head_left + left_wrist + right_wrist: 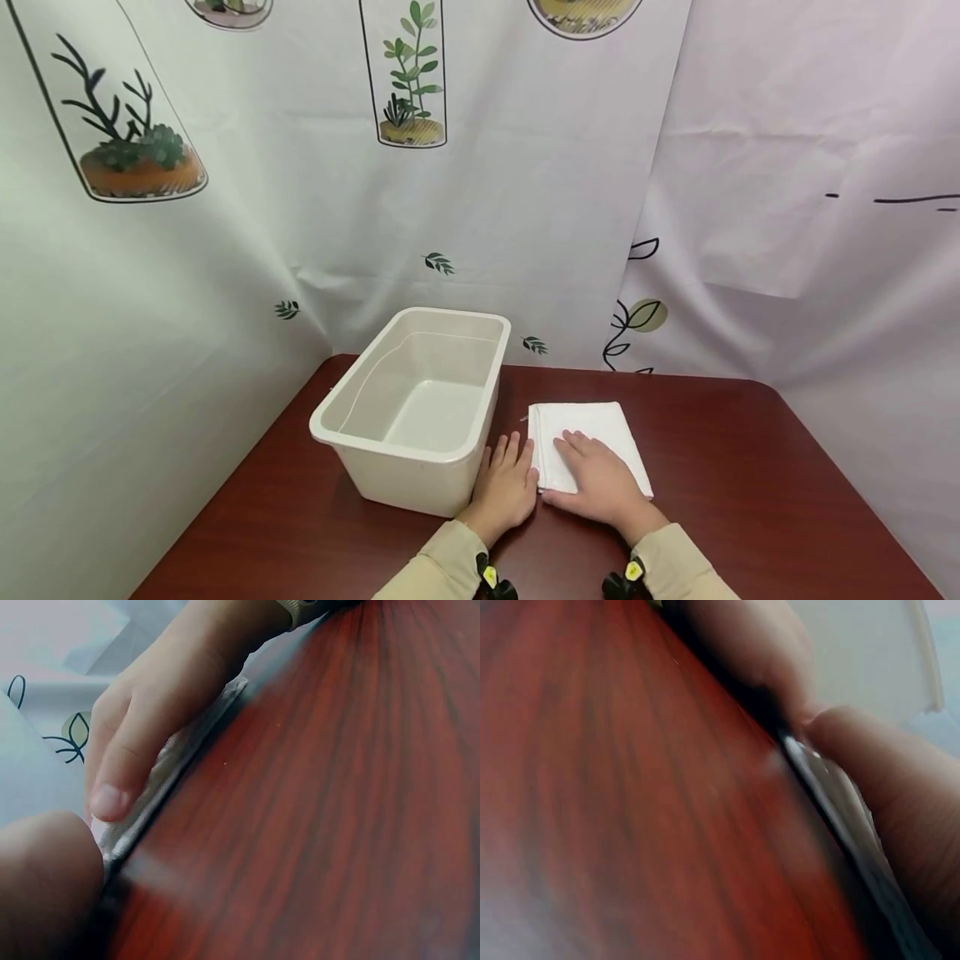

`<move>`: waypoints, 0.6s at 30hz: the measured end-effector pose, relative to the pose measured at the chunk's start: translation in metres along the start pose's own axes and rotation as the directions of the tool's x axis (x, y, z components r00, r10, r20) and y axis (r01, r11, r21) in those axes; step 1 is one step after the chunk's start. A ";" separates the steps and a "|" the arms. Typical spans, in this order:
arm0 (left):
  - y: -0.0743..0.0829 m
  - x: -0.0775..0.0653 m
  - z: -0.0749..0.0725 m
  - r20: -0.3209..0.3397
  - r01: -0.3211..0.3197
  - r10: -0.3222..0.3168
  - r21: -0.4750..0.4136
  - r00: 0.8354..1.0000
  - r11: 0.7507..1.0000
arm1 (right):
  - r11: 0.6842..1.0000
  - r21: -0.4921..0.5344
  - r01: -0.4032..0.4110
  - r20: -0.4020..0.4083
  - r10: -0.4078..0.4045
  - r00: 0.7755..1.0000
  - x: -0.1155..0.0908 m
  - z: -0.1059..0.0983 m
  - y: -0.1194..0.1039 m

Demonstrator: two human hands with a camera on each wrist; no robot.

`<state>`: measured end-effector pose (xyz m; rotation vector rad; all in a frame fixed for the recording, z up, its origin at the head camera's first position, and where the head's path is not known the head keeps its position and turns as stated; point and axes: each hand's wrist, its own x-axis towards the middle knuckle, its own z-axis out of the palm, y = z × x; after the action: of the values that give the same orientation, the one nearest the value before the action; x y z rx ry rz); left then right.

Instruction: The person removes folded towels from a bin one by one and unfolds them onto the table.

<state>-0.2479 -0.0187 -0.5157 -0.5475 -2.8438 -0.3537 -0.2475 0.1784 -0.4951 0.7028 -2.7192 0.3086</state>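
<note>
A folded white cloth (581, 417) lies flat on the dark red table. My right hand (600, 479) rests on its near part, fingers spread out straight, the thumb along the near edge. Between the cloth and the bin, my left hand (504, 483) lies palm down with straight fingers, its fingertips at the cloth's left edge. In the left wrist view the right hand (157, 712) bears on the cloth (142, 814), whose layered edge shows. The right wrist view catches the right thumb (900, 780) beside the cloth's edge and the left hand (750, 637) just beyond.
A cream plastic bin (408, 483) with nothing inside stands left of my left hand. The dark red table (720, 467) extends to the right of the cloth. A white curtain (525, 208) printed with plants hangs behind the table and along its sides.
</note>
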 end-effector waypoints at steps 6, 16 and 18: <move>0.002 -0.002 -0.008 0.038 0.007 -0.006 -0.018 0.999 1.000 | 1.000 -0.010 0.006 -0.012 -0.006 1.000 0.000 -0.001 -0.005; 0.007 -0.003 -0.018 0.053 0.017 -0.018 0.003 0.998 1.000 | 0.999 0.002 0.048 -0.043 -0.048 0.998 0.000 -0.001 -0.004; 0.006 -0.003 -0.013 0.044 0.020 -0.021 0.014 0.999 1.000 | 0.999 0.012 0.041 -0.046 -0.041 0.998 0.000 -0.001 -0.005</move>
<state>-0.2408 -0.0178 -0.5026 -0.5305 -2.8938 -0.3301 -0.2449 0.1743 -0.4930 0.7447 -2.6589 0.3282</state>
